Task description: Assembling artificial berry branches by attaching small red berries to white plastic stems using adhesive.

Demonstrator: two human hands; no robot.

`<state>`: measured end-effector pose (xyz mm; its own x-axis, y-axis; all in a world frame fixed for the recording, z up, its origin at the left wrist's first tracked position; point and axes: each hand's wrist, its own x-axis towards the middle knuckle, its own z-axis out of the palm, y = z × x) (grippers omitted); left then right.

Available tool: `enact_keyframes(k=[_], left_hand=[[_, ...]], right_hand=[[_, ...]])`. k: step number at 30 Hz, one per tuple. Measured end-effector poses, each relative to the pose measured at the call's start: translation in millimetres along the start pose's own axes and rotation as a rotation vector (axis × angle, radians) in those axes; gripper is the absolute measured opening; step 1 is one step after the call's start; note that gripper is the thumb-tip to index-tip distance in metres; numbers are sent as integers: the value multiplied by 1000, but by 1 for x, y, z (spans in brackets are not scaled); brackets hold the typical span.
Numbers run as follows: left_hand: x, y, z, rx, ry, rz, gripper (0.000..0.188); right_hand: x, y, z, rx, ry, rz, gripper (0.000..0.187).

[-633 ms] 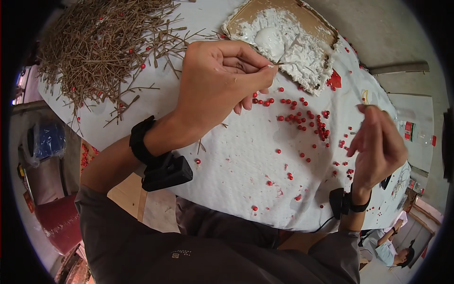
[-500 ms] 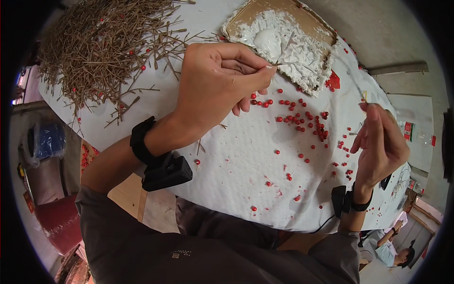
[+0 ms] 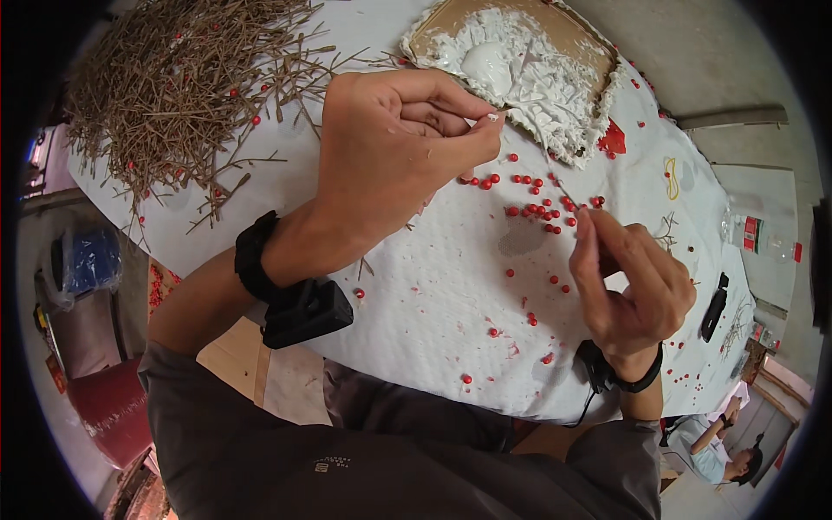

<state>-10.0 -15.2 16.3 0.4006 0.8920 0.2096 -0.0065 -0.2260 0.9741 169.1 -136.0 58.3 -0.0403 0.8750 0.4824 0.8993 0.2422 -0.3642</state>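
Note:
My left hand (image 3: 399, 143) is closed in a pinch on a thin twig (image 3: 522, 107), whose tip reaches over the near edge of a tan tray (image 3: 446, 16). White paste (image 3: 550, 82) is heaped in that tray. A white smear shows at the left fingertips. Lower and to the right, my right hand (image 3: 637, 282) pinches a thin stem (image 3: 566, 188) that points up toward the tray; what is at its far end is too small to tell. Small red berries (image 3: 540, 211) lie scattered between the hands, just left of the right fingertips.
A large heap of brown twigs (image 3: 186, 95) covers the table's far left. On the white cloth (image 3: 433, 329) at right lie a yellow rubber band (image 3: 672, 178) and a black object (image 3: 715, 308). Beyond are a plastic bottle (image 3: 767, 238), a red stool (image 3: 108, 407) and another person (image 3: 719, 446).
My right hand has moved left and a little downward, bringing its stem beside the berries. My left hand stays almost in place, still pinching its twig.

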Motion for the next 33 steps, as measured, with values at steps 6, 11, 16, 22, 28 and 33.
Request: enact_keyframes(k=[6, 11, 16, 22, 28, 33], left_hand=[[1, 7, -3, -95, -37, -142, 8], [2, 7, -5, -227, -125, -217, 13], [7, 9, -6, -337, -196, -261, 19], [8, 1, -6, -416, -250, -229, 29], [9, -5, -5, -441, -266, -186, 32], [10, -4, -4, -451, -307, -159, 32]], right_hand=[[-2, 3, 6, 80, 3, 48, 8], [2, 14, 6, 254, 118, 354, 7], [2, 23, 6, 389, 168, 407, 16], [3, 21, 0, 445, 207, 434, 18], [2, 17, 6, 503, 111, 352, 18], [1, 20, 7, 595, 41, 514, 13]])
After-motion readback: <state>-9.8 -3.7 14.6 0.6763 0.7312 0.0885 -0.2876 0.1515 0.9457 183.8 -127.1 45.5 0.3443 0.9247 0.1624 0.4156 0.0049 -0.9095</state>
